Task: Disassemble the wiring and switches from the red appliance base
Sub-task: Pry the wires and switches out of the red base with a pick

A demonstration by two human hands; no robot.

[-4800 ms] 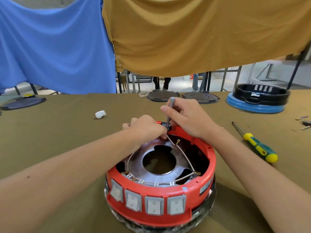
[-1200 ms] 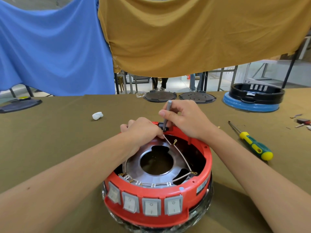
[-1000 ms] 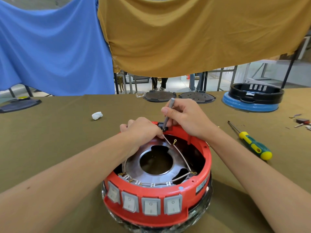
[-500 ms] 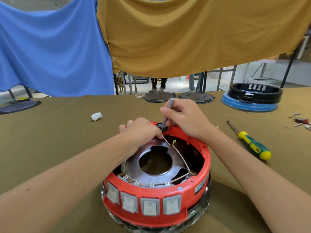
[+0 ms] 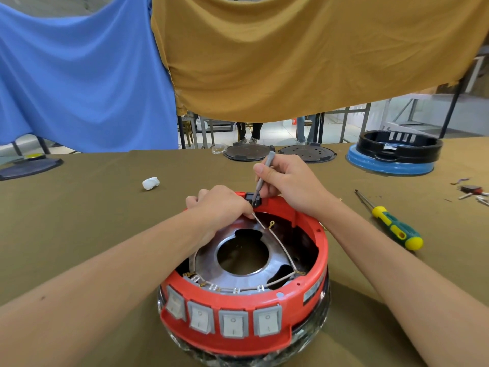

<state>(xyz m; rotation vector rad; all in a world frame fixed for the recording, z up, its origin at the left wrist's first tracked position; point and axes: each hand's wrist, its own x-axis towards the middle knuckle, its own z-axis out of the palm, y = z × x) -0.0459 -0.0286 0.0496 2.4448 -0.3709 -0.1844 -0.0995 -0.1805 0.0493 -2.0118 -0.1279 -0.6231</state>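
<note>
The red appliance base [image 5: 246, 308] sits at the near edge of the counter [image 5: 87, 207], right in front of you, its four grey rocker switches [image 5: 225, 321] facing you. Your left hand [image 5: 225, 207] is curled over the far rim, fingertips pinching the end of a thin white wire [image 5: 277, 245]. Your right hand [image 5: 288, 181] is wrapped round a slim grey screwdriver [image 5: 262, 178], held like a pen, its tip down in the black terminal block [image 5: 252, 200] on that same far rim.

The base looks like rigid moulded plastic over a metal plate [image 5: 232, 260]. It should be light enough to skid on the cloth if you lever hard, so keep your left palm bearing on the rim while you work the tool.

The wires are soft and springy, with small brass terminals [image 5: 271, 223] crimped on their ends. Take each one by the terminal or just behind it, not mid-span, since a pull along the lead could probably tear the crimp.

The switches are likely snap-fitted into the rim. Squeeze their side tabs from inside and press outward, not pry at the rocker faces, which may crack.

The larger yellow-and-green screwdriver [image 5: 391, 226] lies near the right edge of the counter, well apart from the base.
</note>
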